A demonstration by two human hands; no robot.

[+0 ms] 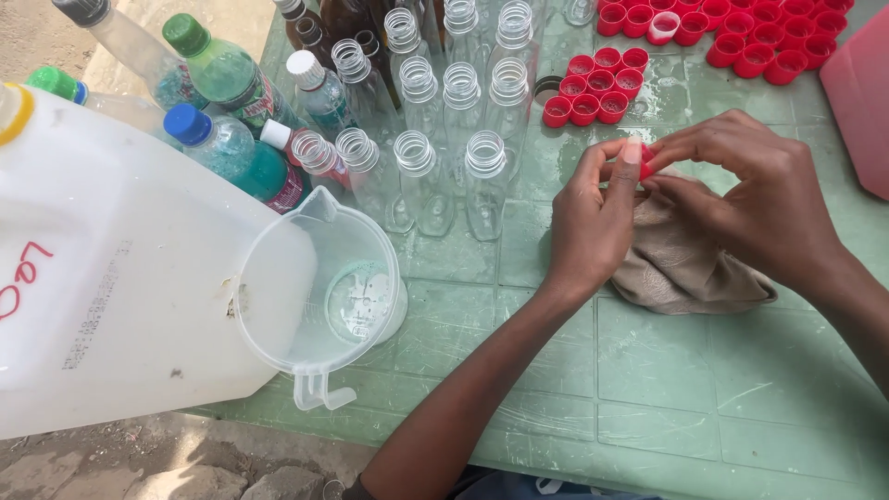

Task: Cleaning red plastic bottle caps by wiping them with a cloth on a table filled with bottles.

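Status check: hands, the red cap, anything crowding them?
Left hand and right hand pinch one red cap. Beige cloth beneath. Open clear bottles just left; nothing blocking.

We see single head view: looks steeply down, forward over green counter (648,370), close above both hands, bottles beyond.

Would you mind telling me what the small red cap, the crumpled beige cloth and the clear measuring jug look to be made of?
The small red cap, pinched between the fingers of both hands, looks like glossy moulded plastic. The crumpled beige cloth seems a soft woven fabric, since it folds and wrinkles. The clear measuring jug looks like translucent plastic: the table shows dimly through its wall.
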